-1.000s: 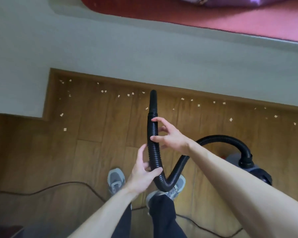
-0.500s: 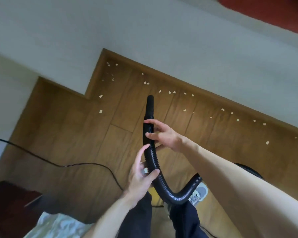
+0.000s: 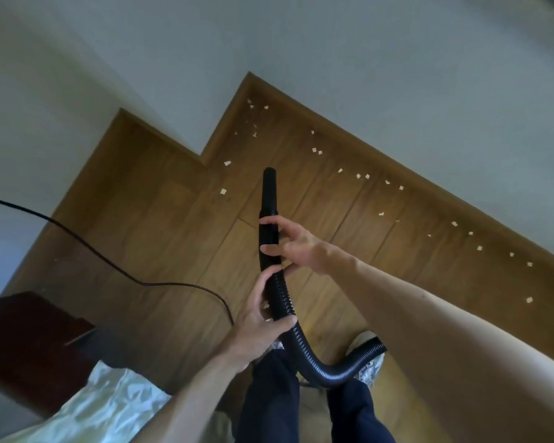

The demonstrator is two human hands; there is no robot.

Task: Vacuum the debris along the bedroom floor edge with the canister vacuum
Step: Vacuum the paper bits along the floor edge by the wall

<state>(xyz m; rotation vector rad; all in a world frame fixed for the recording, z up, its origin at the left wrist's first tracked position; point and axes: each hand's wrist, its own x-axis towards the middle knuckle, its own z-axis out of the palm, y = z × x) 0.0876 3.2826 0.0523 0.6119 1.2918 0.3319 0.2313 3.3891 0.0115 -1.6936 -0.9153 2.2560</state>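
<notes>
Holds the black ribbed vacuum hose [image 3: 282,302] upright before the body, both forearms reaching forward. Wraps the left hand [image 3: 263,324] round the lower stretch, thumb across the front; curls the right hand [image 3: 298,247] round the cuff just above. Points the nozzle [image 3: 269,193] toward pale debris [image 3: 362,176] strewn over the wooden floor [image 3: 173,219] along the baseboard [image 3: 413,180]. Stands beside a power cord [image 3: 109,257] lying to the left.

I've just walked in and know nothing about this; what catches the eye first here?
A black ribbed vacuum hose rises through the centre, gripped by the right hand near its smooth nozzle and by the left hand lower down. Pale scraps of debris dot the wooden floor along the wall edge. A black power cord snakes in from the left.
</notes>
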